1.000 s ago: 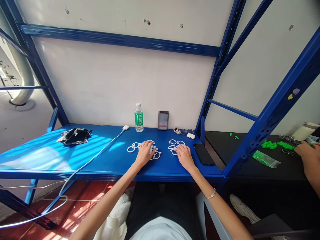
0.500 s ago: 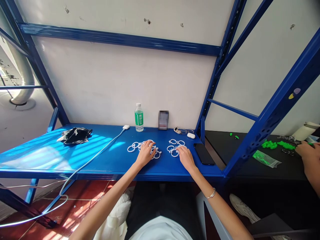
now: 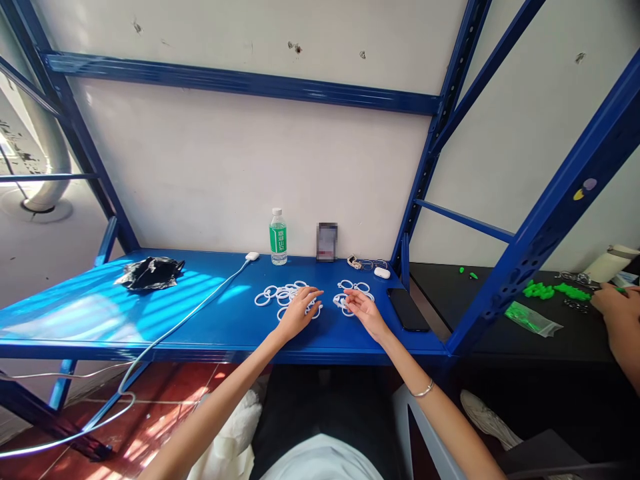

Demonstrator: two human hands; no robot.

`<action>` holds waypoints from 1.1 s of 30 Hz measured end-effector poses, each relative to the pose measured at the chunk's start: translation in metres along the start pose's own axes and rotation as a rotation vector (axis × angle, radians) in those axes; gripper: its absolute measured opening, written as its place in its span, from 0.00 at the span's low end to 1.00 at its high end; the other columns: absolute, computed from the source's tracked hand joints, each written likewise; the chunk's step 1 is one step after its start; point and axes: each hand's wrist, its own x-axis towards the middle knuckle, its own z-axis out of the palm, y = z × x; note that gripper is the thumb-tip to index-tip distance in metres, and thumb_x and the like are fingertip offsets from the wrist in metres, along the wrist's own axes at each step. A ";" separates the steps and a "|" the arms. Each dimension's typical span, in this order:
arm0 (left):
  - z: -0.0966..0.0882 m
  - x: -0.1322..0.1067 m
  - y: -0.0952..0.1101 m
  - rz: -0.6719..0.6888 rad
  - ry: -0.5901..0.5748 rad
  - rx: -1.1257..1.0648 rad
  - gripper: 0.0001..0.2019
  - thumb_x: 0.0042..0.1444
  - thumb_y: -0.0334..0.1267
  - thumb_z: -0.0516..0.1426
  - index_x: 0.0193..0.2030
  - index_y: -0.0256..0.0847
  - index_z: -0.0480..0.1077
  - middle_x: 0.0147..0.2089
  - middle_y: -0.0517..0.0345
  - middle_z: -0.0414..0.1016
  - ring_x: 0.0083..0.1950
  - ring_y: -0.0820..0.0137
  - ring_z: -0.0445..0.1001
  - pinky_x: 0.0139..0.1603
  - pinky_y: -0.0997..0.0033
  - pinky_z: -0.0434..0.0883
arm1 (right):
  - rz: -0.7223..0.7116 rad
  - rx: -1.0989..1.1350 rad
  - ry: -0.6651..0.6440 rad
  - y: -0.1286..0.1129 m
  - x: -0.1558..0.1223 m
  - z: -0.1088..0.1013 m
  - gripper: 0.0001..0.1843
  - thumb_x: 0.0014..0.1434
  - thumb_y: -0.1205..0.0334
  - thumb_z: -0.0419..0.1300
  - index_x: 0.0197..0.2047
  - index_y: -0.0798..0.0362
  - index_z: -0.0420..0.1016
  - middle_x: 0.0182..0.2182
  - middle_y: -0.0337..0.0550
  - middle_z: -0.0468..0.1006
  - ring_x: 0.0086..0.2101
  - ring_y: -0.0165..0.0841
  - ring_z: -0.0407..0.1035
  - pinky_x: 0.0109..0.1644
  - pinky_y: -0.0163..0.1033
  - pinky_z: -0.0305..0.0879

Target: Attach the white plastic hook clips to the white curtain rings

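Observation:
White plastic rings with small knobs lie in two groups on a blue table [image 3: 210, 333]. Over the right side of the larger group of rings [image 3: 270, 293] hovers my left hand [image 3: 299, 313], its fingers stretched toward the right and apart, holding nothing I can see. My right hand [image 3: 367, 312] is at the smaller group, palm turned partly inward. Its thumb and fingertips close on a white ring [image 3: 338, 301], partly hidden by the fingers. Other rings [image 3: 354, 285] lie just behind these fingertips.
A water bottle [image 3: 278, 239] and a propped phone-like device [image 3: 327, 241] stand at the back. A black phone [image 3: 407, 309], white earbud case [image 3: 382, 273], glasses [image 3: 370, 264], charging cable [image 3: 200, 301] and black plastic bag [image 3: 151, 273] surround the rings. Another person's hand [image 3: 615, 307] works at green pieces [image 3: 539, 289].
My left hand has shifted right and lifted off the rings, fingers extending. My right hand has turned palm inward, its fingertips moving slightly left with a white ring.

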 end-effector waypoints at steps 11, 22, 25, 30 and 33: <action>0.014 -0.001 0.022 -0.243 -0.121 -0.570 0.19 0.59 0.52 0.52 0.39 0.38 0.76 0.35 0.52 0.75 0.36 0.66 0.73 0.37 0.70 0.70 | 0.339 0.539 -0.013 0.009 -0.003 0.018 0.19 0.46 0.60 0.71 0.43 0.49 0.77 0.37 0.40 0.73 0.39 0.29 0.68 0.46 0.35 0.65; 0.013 0.000 0.026 -0.182 -0.084 -0.540 0.18 0.58 0.51 0.56 0.32 0.39 0.77 0.41 0.51 0.75 0.41 0.66 0.73 0.39 0.70 0.70 | 0.218 0.185 0.090 0.008 -0.005 0.026 0.21 0.52 0.44 0.64 0.37 0.54 0.75 0.26 0.38 0.67 0.29 0.28 0.63 0.33 0.34 0.62; 0.012 -0.001 0.030 -0.151 -0.100 -0.532 0.17 0.59 0.49 0.55 0.33 0.39 0.77 0.41 0.51 0.74 0.41 0.67 0.73 0.39 0.71 0.71 | 0.206 0.120 0.061 0.006 -0.006 0.027 0.22 0.51 0.44 0.64 0.39 0.55 0.77 0.27 0.39 0.69 0.28 0.29 0.63 0.33 0.35 0.61; 0.014 -0.002 0.034 -0.145 -0.125 -0.521 0.16 0.59 0.50 0.55 0.35 0.39 0.76 0.44 0.50 0.73 0.44 0.66 0.72 0.39 0.71 0.72 | 0.185 0.120 0.042 0.009 -0.005 0.026 0.20 0.52 0.46 0.64 0.40 0.54 0.79 0.25 0.39 0.69 0.28 0.29 0.64 0.33 0.35 0.61; 0.017 -0.003 0.033 -0.213 -0.127 -0.571 0.16 0.57 0.51 0.56 0.41 0.39 0.73 0.44 0.50 0.73 0.45 0.65 0.73 0.39 0.70 0.73 | 0.200 0.179 0.039 0.010 -0.005 0.024 0.20 0.52 0.47 0.65 0.40 0.54 0.79 0.26 0.39 0.70 0.28 0.28 0.64 0.32 0.34 0.60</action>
